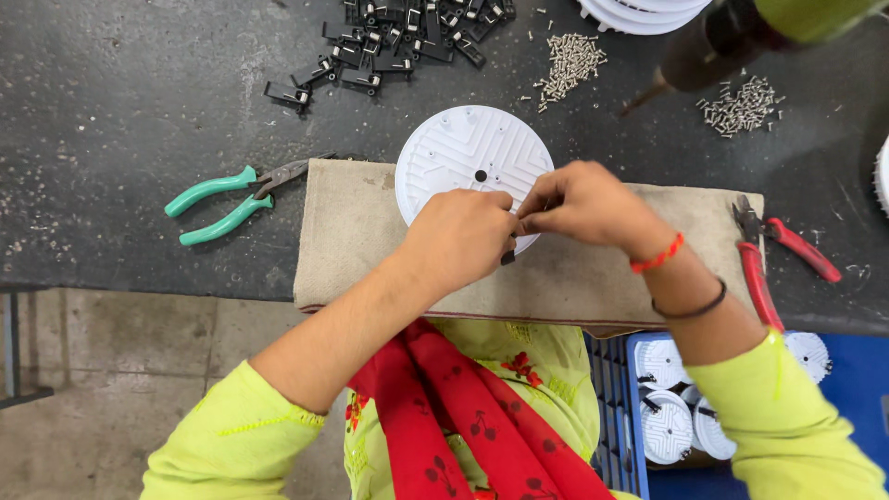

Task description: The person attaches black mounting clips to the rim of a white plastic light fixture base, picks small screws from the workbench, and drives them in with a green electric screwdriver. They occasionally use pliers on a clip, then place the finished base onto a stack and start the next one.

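**Two hands meet at the rim of a white ribbed disc**

The white disc (470,157) is round and flat, its upper face covered in raised straight ribs set in a stepped, maze-like pattern, with a small dark hole at the centre and a few small bosses near the far edge. It lies on a beige cloth pad (370,241) spread on the dark worktable (120,111), at the pad's far edge — its near rim is covered by the hands.

The left hand (458,239) rests over the disc's near edge, fingers curled in and pinched together; a small dark piece (507,256) shows just beneath them, touching the rim. The right hand (583,202) comes in from the other side, its fingertips closed in a pinch against those of the left. What exactly sits between the fingertips is too small to tell.

Green-handled pliers (227,204) lie left of the pad, red-handled cutters (773,255) at its right end. Farther back are a heap of black clips (398,37) and two scatterings of small screws (569,60). A blue crate (639,435) holding more white discs stands below the table edge.
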